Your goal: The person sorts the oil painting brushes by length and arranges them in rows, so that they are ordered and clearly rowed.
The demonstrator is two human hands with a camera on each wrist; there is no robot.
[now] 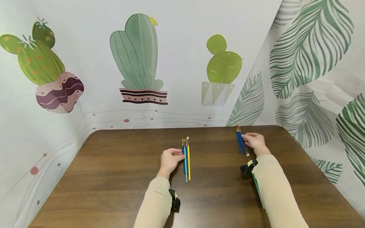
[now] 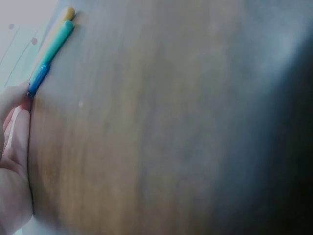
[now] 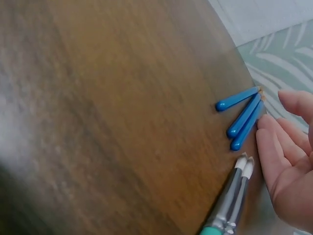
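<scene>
My left hand [image 1: 170, 160] is at a group of paintbrushes lying side by side mid-table, its thumb and index finger pinching the leftmost one, a blue paintbrush [image 1: 183, 166]. Against it lie a teal paintbrush [image 1: 186, 172] and a yellow paintbrush [image 1: 189, 164], bristles pointing away from me. Over on the right, my right hand [image 1: 254, 141] rests beside several blue paintbrushes [image 1: 239, 142] near the back edge. Its thumb and fingers are apart in the right wrist view, with nothing between them. Closer to me are two white-tipped green paintbrushes [image 3: 230, 200], partly hidden by the right forearm in the head view.
The brown wooden table [image 1: 114, 177] has rounded back corners. Behind it hangs a pale wall covering [image 1: 182, 63] printed with cacti and leaves. A small black camera is strapped to each wrist, over beige sleeves [image 1: 156, 202].
</scene>
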